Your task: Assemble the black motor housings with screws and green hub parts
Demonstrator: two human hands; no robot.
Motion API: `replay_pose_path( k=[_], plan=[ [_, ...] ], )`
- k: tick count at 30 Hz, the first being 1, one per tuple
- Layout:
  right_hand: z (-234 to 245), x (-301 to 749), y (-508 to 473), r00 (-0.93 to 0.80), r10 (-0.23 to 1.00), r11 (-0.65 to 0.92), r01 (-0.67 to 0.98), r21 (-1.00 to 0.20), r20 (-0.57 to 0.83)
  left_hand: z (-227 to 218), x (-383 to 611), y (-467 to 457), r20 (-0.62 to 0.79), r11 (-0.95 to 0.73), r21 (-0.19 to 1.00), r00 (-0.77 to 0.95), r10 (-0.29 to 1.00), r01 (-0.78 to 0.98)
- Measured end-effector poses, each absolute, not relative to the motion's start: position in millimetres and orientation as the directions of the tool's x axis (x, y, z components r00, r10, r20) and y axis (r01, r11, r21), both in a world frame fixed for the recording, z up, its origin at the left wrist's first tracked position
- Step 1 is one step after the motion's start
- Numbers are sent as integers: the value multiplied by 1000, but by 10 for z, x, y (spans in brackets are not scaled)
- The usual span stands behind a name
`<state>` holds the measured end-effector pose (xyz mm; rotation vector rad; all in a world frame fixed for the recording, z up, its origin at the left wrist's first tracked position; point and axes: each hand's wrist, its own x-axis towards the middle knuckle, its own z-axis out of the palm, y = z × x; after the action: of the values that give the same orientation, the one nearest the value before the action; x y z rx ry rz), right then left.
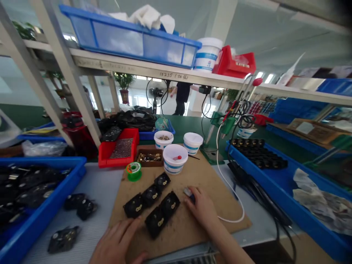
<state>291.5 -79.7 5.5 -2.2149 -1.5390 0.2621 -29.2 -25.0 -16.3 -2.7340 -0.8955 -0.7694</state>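
Head view: left hand (115, 244), fingers spread, lies at 7 o'clock by black sockets (151, 207) on a brown board (220, 216); right hand (202, 209), fingers narrowed on a small grey piece (187, 191), could drop it through a loose pinch

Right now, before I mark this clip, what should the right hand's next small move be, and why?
Probably lift the small grey object straight up off the brown board: the right hand is on it, and the black housings with brass contacts lie close beside, so sliding it could nudge them.

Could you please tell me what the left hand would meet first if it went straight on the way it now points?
Probably the black socket housing just ahead of the left hand, though another housing lies close beside it.
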Motion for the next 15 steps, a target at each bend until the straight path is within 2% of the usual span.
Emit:
replay_pose_path(
  k=[2, 7, 11, 13, 15],
  plan=[
    [-4, 2940, -785, 350, 933, -289, 864, -413, 79, -122, -142, -291, 487, -803, -9, 704, 517, 596],
    [-52, 3101, -816, 426, 901, -380, 867, -323, 84, -43, 188, -317, 267, -773, 16, 742, 614, 634],
    [79, 3461, -865, 545, 828, -496, 821, -283, 129, 9, 238, -274, 227, -793, 34, 768, 599, 608],
    [221, 3562, -842, 538, 825, -474, 826, -305, 174, 12, 193, -248, 217, -797, 22, 776, 593, 603],
    [410, 3538, -750, 464, 858, -376, 859, -347, 221, -13, 118, -210, 228, -799, -25, 782, 580, 600]
  ],
)
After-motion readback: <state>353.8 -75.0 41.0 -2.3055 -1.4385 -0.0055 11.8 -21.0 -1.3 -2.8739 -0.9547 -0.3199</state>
